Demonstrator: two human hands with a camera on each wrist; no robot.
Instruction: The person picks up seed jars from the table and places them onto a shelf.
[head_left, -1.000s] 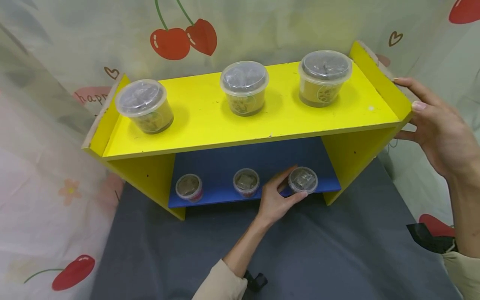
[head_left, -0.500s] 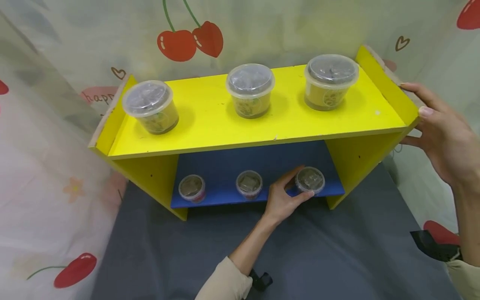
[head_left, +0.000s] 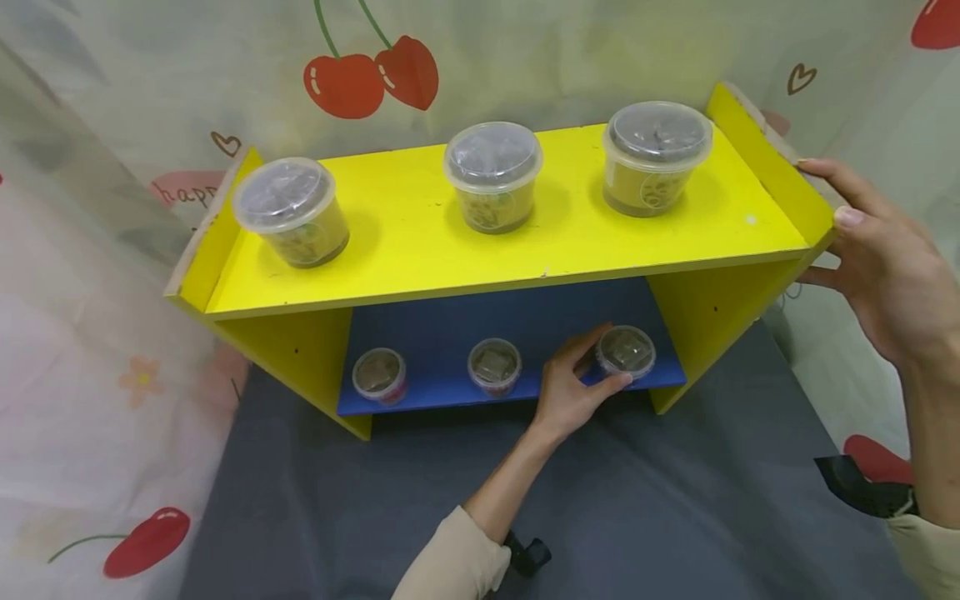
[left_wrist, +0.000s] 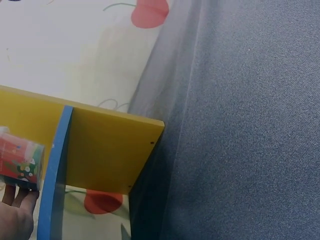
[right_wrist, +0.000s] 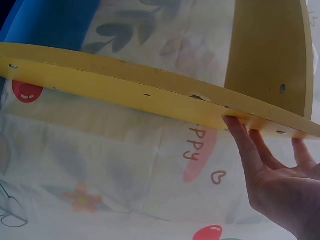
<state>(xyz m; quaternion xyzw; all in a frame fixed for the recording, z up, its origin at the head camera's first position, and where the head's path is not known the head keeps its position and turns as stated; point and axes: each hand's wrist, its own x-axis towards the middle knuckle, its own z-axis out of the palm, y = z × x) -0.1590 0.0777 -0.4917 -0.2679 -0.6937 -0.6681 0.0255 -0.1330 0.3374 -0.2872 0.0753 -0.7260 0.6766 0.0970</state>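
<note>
My left hand [head_left: 568, 396] holds a small lidded plastic cup [head_left: 626, 352] at the right end of the blue lower shelf [head_left: 442, 325], thumb at the near side and fingers behind. In the left wrist view this cup [left_wrist: 20, 159] shows a red printed side, close to the blue board. Two similar small cups stand on the same board: one in the middle [head_left: 494, 367], one at the left [head_left: 379, 375]. My right hand [head_left: 892, 258] touches the outer side of the yellow shelf unit [head_left: 405, 250] near its top right corner; its fingertips [right_wrist: 233, 121] press against the side panel.
Three larger lidded tubs stand on the yellow top: left [head_left: 291, 212], middle [head_left: 492, 177] and right [head_left: 657, 158]. Raised side panels bound the top. The unit stands on a dark grey cloth [head_left: 600, 517], with a cherry-print curtain [head_left: 570, 58] behind and at both sides.
My left hand has shifted the small cup slightly right along the lower shelf, away from the middle cup. The right hand stays at the side panel. The head view has moved a little.
</note>
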